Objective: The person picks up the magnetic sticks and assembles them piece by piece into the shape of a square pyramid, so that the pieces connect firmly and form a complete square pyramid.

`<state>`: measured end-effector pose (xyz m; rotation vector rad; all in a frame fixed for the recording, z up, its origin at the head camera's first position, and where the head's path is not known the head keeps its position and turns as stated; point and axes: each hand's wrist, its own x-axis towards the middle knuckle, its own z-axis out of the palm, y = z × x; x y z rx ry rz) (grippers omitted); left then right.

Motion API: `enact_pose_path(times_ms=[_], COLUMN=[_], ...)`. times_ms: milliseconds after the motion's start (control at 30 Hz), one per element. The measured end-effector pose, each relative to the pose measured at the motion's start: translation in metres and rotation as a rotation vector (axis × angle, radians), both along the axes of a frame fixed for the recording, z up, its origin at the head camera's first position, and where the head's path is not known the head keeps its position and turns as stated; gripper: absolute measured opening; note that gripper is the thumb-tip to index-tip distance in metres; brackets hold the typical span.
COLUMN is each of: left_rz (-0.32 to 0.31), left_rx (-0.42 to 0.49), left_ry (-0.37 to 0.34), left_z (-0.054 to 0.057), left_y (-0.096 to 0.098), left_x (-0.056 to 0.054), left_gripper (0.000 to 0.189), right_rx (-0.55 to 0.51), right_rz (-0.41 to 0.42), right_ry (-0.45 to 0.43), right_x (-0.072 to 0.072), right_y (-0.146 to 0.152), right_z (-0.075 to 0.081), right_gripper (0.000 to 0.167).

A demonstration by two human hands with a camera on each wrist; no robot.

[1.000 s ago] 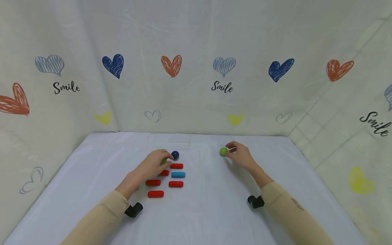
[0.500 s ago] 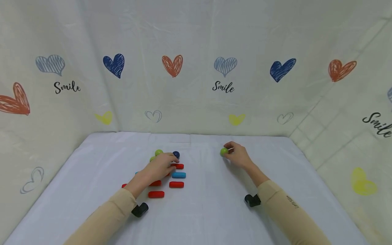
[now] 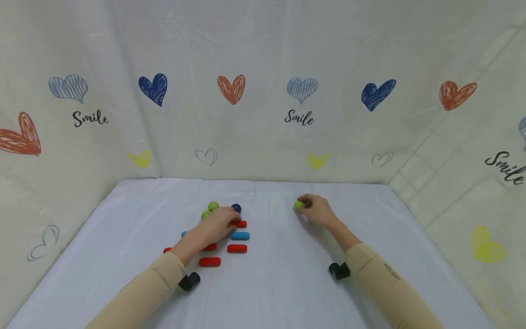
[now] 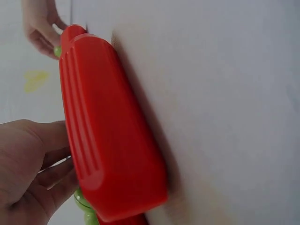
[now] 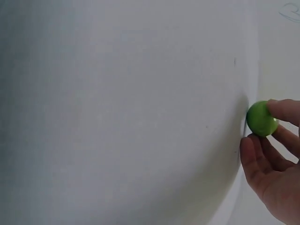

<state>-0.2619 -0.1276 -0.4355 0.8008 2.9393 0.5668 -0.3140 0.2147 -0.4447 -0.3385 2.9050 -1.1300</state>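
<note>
In the head view my left hand [image 3: 215, 225] reaches over the left group of small pieces, thumb and fingers bent around the left end of a red ribbed cylinder [image 3: 241, 224]. A dark blue ball [image 3: 236, 207] sits just beyond its fingertips. The left wrist view has another red cylinder [image 4: 110, 131] large in front, hiding the fingertips of the left hand [image 4: 28, 164]; I cannot tell whether they grip anything. Farther right, my right hand [image 3: 318, 211] pinches a green ball [image 3: 298, 206] low at the table. The right wrist view shows fingers against that ball [image 5: 260, 119].
Two green balls [image 3: 213, 206] stand beyond the left hand. A blue cylinder [image 3: 240, 236] and red cylinders [image 3: 237, 248] lie in front of it, partly under the forearm. A white cloth covers the table [image 3: 283, 283]; a heart-printed curtain [image 3: 263, 137] hangs behind.
My left hand has let go of a green ball among the left group and moved right toward the red cylinder and dark blue ball. The right hand has barely moved, with its ball still pinched.
</note>
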Motion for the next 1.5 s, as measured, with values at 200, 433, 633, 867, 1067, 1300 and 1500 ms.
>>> enact_pose_path(times_ms=[200, 433, 633, 867, 1067, 1300, 1500], left_rz=[-0.026, -0.035, -0.043, -0.030, -0.039, -0.066, -0.084], left_rx=[0.021, 0.040, 0.065, 0.070, 0.112, 0.132, 0.145], left_ry=[-0.013, -0.020, -0.019, -0.028, -0.041, -0.045, -0.050], left_z=[-0.004, -0.006, -0.006, -0.006, -0.002, -0.001, -0.002], left_y=[0.001, 0.003, 0.004, 0.005, 0.009, 0.013, 0.018], left_x=[-0.001, -0.002, -0.004, -0.004, -0.006, -0.008, -0.010], left_gripper=[0.027, 0.025, 0.025, 0.027, 0.028, 0.028, 0.027], right_rx=[0.008, -0.025, -0.041, -0.085, -0.108, -0.116, -0.104], right_rz=[0.043, 0.049, 0.061, 0.095, 0.108, 0.103, 0.128], right_ry=[0.013, 0.022, 0.004, -0.022, -0.024, -0.050, -0.052], right_x=[0.003, 0.006, 0.009, 0.010, 0.015, 0.019, 0.023], right_y=[0.000, 0.000, -0.001, -0.002, -0.005, -0.011, -0.018], right_z=[-0.002, -0.003, -0.002, -0.005, -0.002, 0.000, 0.002], right_gripper=[0.039, 0.041, 0.033, 0.034, 0.034, 0.034, 0.030])
